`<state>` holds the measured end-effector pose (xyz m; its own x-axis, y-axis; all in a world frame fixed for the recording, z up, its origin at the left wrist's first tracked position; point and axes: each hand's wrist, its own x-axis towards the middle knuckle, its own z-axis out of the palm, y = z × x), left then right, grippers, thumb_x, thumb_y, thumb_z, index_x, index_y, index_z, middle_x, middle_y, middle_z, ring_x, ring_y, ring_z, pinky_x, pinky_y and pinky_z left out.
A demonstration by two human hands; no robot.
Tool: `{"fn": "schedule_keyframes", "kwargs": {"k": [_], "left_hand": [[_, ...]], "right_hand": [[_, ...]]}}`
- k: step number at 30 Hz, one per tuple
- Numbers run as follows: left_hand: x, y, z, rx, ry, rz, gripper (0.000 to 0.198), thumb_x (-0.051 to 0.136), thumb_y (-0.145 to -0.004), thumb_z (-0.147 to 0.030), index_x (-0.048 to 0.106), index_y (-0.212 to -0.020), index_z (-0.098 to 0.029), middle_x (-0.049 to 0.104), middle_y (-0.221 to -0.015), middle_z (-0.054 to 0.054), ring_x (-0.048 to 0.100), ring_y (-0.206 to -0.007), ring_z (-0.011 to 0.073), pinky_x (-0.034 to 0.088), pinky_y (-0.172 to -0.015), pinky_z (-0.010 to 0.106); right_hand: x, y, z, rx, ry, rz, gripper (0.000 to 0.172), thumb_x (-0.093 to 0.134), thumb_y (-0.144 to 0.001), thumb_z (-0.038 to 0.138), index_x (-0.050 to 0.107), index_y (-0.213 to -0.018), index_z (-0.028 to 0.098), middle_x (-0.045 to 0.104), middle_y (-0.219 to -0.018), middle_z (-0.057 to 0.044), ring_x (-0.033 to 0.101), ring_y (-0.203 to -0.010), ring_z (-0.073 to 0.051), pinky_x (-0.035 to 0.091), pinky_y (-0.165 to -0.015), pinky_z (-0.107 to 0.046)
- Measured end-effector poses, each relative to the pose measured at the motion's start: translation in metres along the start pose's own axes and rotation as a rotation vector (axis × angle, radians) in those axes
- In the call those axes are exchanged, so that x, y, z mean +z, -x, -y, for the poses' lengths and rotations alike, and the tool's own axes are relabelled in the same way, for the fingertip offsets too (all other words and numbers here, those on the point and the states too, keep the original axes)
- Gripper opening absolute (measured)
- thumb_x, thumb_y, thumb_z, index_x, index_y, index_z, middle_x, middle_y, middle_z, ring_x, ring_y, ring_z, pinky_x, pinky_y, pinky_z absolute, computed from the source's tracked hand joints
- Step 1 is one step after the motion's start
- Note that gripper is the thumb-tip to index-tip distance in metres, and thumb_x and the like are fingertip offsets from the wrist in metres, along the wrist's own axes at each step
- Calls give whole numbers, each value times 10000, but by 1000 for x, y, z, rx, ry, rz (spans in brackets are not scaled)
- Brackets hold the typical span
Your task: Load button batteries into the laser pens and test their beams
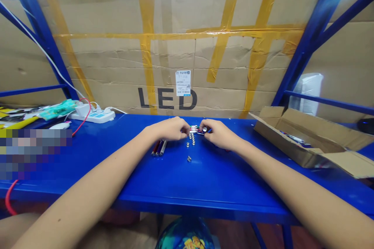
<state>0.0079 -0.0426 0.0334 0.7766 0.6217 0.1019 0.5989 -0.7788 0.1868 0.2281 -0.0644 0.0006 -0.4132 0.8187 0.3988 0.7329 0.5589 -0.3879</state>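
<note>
My left hand (174, 128) is closed over the blue table with its fingertips pinched together; what they hold, if anything, is hidden. My right hand (218, 134) pinches a slim tube with a round silver end (205, 129); most of it is hidden by the fingers. Between the hands lie several slim coloured tubes (193, 128) with silver parts. In front of them sit several small silver caps (193, 139), and a single silver piece (189, 159) lies nearer to me. Dark red, purple and silver tubes (159, 148) lie side by side below my left hand.
An open cardboard box (298, 140) with some slim tubes inside stands at the right. A white power strip (95, 115) with plugs and cables is at the back left, beside a pile of packets (35, 113). Taped cardboard (117, 66) closes off the back between blue posts.
</note>
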Motion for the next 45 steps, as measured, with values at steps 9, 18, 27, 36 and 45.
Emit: {"fn": "schedule_keyframes", "kwargs": {"k": [9, 18, 27, 36, 45], "left_hand": [[8, -3, -12, -80, -75, 107, 153, 546, -808, -272, 675, -810, -190, 679, -751, 28, 551, -621, 140, 358, -562, 252], [5, -3, -1, -134, -107, 125, 193, 528, -799, -222, 698, -891, -205, 701, -850, 37, 577, -696, 149, 385, -605, 249], [8, -3, -1, -96, -18, 117, 73, 593, -746, -192, 662, -767, -178, 658, -703, 13, 551, -591, 130, 349, -521, 239], [14, -10, -20, 83, -8, -333, 128, 512, -877, -221, 618, -934, -176, 672, -832, 30, 589, -728, 142, 409, -637, 251], [24, -13, -19, 146, 55, -364, 155, 486, -891, -168, 633, -941, -174, 685, -887, 37, 610, -791, 149, 437, -709, 271]], "right_hand": [[1, 2, 6, -89, 42, 109, 269, 474, -667, -22, 609, -798, 170, 624, -861, -51, 540, -779, -167, 372, -685, -263], [1, 3, 8, -88, 73, 128, 237, 483, -686, -2, 596, -806, 169, 624, -862, -56, 532, -776, -175, 362, -678, -272], [2, 3, 7, -77, 70, 141, 215, 491, -679, 2, 577, -770, 177, 635, -845, -51, 536, -758, -171, 342, -653, -261], [1, 3, 4, 57, 42, 80, 132, 504, -684, 66, 513, -710, 195, 620, -749, -29, 528, -684, -163, 335, -598, -261], [1, 2, 4, 73, -7, 61, 124, 519, -717, 101, 581, -792, 178, 658, -811, -46, 563, -727, -174, 370, -632, -265]]}}
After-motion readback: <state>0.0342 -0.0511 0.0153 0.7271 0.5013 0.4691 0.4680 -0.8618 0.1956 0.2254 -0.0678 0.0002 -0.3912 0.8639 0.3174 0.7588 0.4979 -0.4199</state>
